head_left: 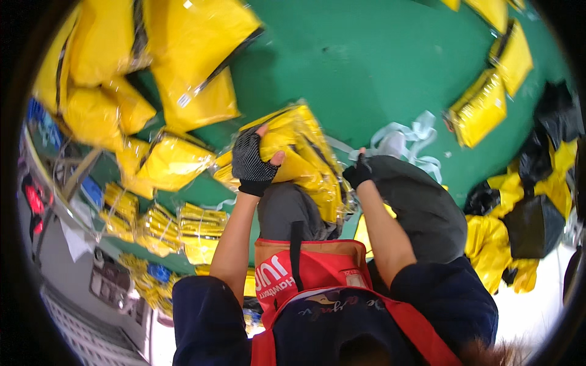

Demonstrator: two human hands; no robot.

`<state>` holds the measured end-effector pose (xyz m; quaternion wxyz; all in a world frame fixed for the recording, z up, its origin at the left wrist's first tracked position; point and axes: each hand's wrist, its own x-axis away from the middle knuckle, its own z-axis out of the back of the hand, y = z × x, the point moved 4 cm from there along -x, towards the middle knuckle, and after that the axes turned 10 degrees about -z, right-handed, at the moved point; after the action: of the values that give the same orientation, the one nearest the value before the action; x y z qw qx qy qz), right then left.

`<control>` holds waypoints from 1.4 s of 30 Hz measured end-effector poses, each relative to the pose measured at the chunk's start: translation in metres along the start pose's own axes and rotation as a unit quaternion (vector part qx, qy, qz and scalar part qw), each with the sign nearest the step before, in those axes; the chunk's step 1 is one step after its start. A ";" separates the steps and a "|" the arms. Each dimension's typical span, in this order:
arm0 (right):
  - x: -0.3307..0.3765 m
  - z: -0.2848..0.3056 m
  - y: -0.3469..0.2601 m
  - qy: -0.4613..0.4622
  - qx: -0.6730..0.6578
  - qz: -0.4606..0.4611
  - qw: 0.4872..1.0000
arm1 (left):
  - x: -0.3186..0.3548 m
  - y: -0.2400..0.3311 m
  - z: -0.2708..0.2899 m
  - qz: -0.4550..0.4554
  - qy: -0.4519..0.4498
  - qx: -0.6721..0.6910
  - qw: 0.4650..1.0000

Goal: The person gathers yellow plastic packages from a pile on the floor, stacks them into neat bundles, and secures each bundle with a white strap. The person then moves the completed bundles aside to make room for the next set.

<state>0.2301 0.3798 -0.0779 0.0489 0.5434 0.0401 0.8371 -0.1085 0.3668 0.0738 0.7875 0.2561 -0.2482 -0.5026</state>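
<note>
A stack of yellow folded items in clear plastic bags (311, 155) leans against my grey-trousered knee, with dark bands along the items. My left hand (259, 161), in a black dotted glove with bare fingertips, grips the stack's left side, thumb on top. To the right of the stack is my right hand (359, 169), also black-gloved, its fingers closed around a pale fabric strip (339, 144) that runs from the stack's edge. Exactly how the fingers pinch the strip is hard to see. More loose pale strips (421, 137) lie tangled beyond that hand, by my right knee.
Large bagged yellow packages (195, 49) pile up at the far left on the green floor (336, 61). Tied yellow bundles (201, 232) stand in a row at left. Several bagged packages (482, 110) lie far right, near black and yellow items (537, 226).
</note>
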 end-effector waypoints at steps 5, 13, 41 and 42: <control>-0.082 -0.025 -0.060 0.072 0.118 0.057 0.989 | 0.099 -0.111 0.066 0.361 0.391 0.117 0.838; 0.077 -0.110 -0.113 -0.254 -0.044 0.386 0.886 | 0.298 -0.204 -0.149 0.652 0.296 0.509 0.478; 0.291 -0.075 0.084 -0.399 0.376 0.624 0.557 | 0.114 0.165 0.121 -0.156 0.147 0.211 0.954; 0.298 -0.068 0.078 -0.409 0.392 0.620 0.542 | 0.112 0.157 0.122 -0.131 0.195 0.191 0.953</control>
<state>0.0441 0.3386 0.1740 -0.6894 0.6812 -0.0071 0.2462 -0.0409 0.3021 0.2823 0.6844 0.5248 -0.1457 -0.4848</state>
